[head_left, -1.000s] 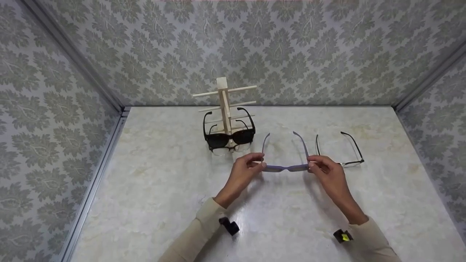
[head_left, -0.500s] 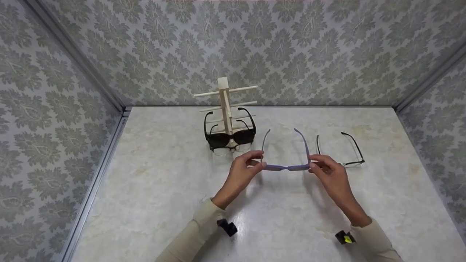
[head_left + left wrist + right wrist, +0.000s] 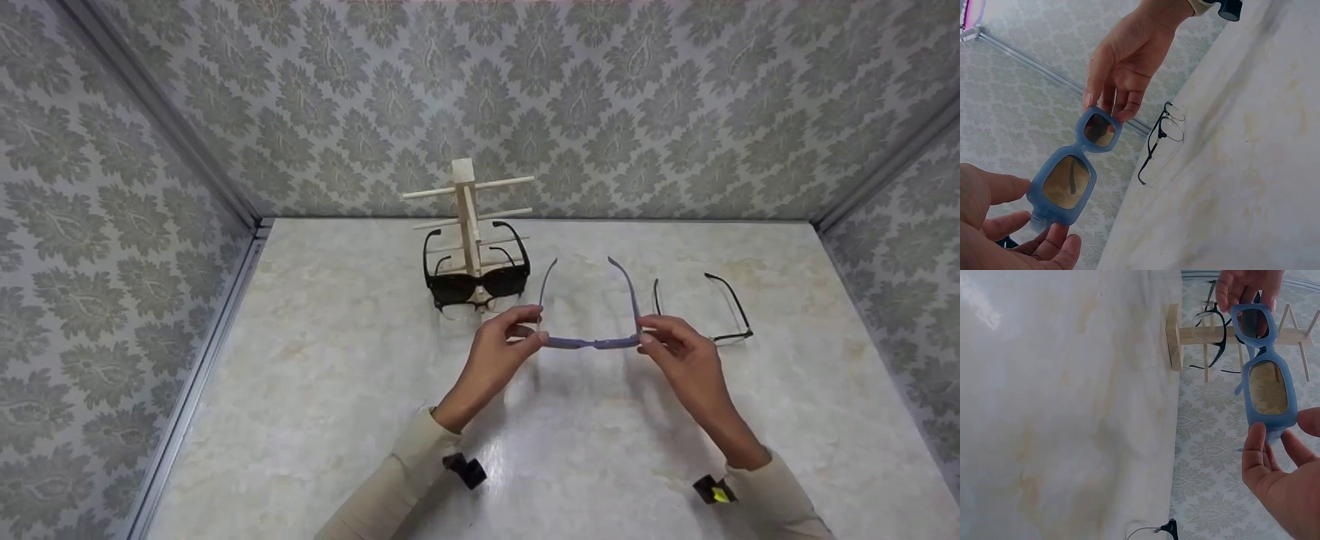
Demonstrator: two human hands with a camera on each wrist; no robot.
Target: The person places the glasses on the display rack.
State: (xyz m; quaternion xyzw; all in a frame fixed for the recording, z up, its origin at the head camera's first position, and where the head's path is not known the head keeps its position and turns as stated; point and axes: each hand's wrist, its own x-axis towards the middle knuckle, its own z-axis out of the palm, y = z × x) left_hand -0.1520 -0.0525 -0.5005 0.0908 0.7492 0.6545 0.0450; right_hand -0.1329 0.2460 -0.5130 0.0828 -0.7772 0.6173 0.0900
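Observation:
Blue-framed sunglasses (image 3: 616, 343) with brownish lenses are held up over the table, temples unfolded and pointing toward the back wall. My left hand (image 3: 495, 360) pinches their left corner between thumb and fingers. At the opposite corner, my right hand (image 3: 690, 367) grips the hinge end in the same way. The left wrist view shows the front of the blue sunglasses (image 3: 1081, 151) and both lenses. Behind my right hand, black-rimmed eyeglasses (image 3: 748, 332) lie on the table with temples open, partly covered by that hand.
A wooden display stand (image 3: 463, 171) with horizontal pegs stands left of the held pair. Black sunglasses (image 3: 454, 287) hang on it, above dark-framed clear glasses (image 3: 457, 309). The upper pegs are bare. Patterned panels (image 3: 525, 97) enclose the table (image 3: 315, 375) at the back and sides.
The blue sunglasses have tilted and risen slightly, their temple tips shifting toward the back wall. Both hands keep their hold, the right one drifting a little rightward.

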